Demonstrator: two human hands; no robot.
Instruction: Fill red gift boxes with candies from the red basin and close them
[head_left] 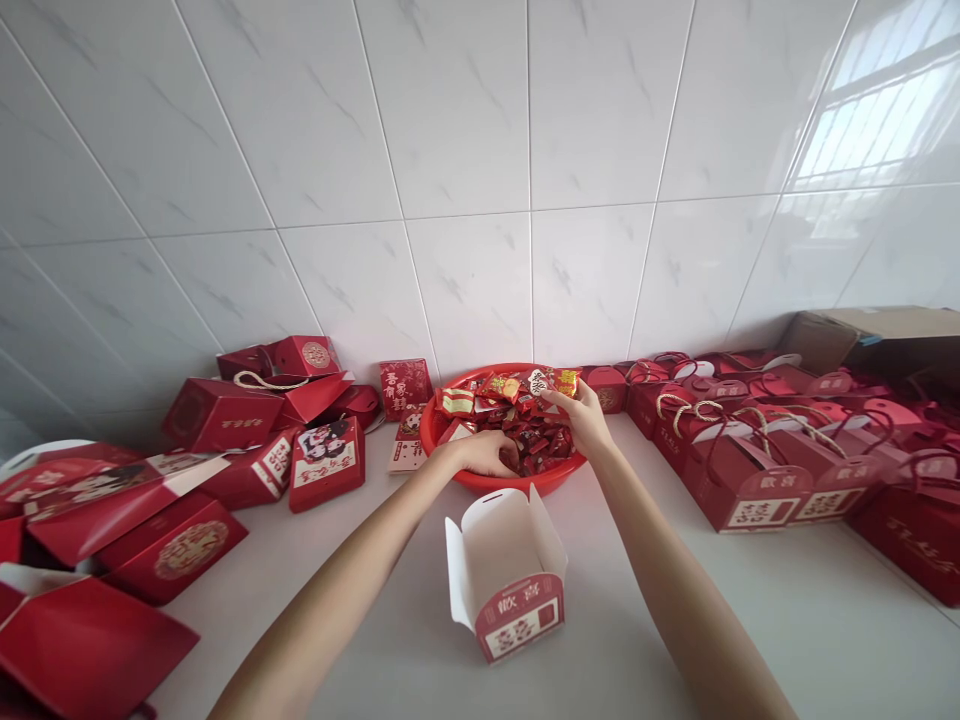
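An orange-red plastic basin [543, 482] against the wall holds many wrapped sweets [536, 440], mostly red. My left hand [489, 453] reaches into it from the left, fingers curled down among the sweets; their tips are hidden, and I cannot make out what they grip. At the basin's right side my right hand [586, 418] pinches a red and gold candy packet [564, 381] above the pile. In front of the basin stands an open red gift box [525, 615] with white inner walls, its flaps spread and no contents visible inside.
Folded red boxes [225, 415] lie heaped on the left, beside a flat red box [327, 465] with a printed couple. Red cards [405, 390] lean behind. On the right stand rows of closed gift boxes [750, 480] with rope handles, and a cardboard carton [877, 325]. A tiled wall bounds the back.
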